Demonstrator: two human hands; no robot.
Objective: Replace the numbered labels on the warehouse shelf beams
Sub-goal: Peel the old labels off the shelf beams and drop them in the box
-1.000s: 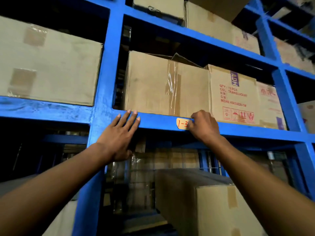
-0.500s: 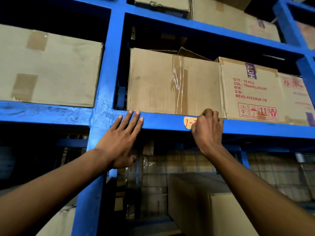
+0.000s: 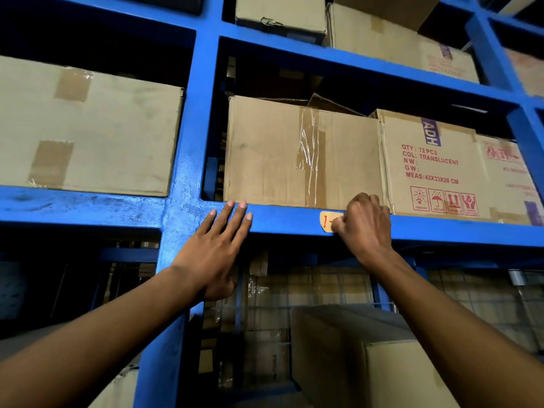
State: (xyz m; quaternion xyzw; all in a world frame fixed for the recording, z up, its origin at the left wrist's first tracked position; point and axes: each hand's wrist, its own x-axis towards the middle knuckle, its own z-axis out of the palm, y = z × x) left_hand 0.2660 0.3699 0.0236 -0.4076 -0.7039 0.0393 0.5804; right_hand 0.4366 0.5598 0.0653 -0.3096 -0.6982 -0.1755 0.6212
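A small cream label (image 3: 326, 221) with red handwriting "1-" is stuck on the front of the blue shelf beam (image 3: 282, 220). My right hand (image 3: 365, 228) covers the label's right part, its fingers curled against it; whether it pinches the label's edge I cannot tell. My left hand (image 3: 217, 248) lies flat on the beam to the left of the label, fingers spread, near the blue upright post (image 3: 188, 160).
Cardboard boxes fill the shelf above the beam: a plain taped one (image 3: 297, 154), a printed "ADH" one (image 3: 435, 169), and a large one (image 3: 85, 128) in the left bay. More boxes sit on the higher shelf and below the beam (image 3: 353, 357).
My right hand has slid up and over the label, hiding more of its writing, with knuckles now raised. The view has shifted slightly left. My left hand stays flat on the beam.
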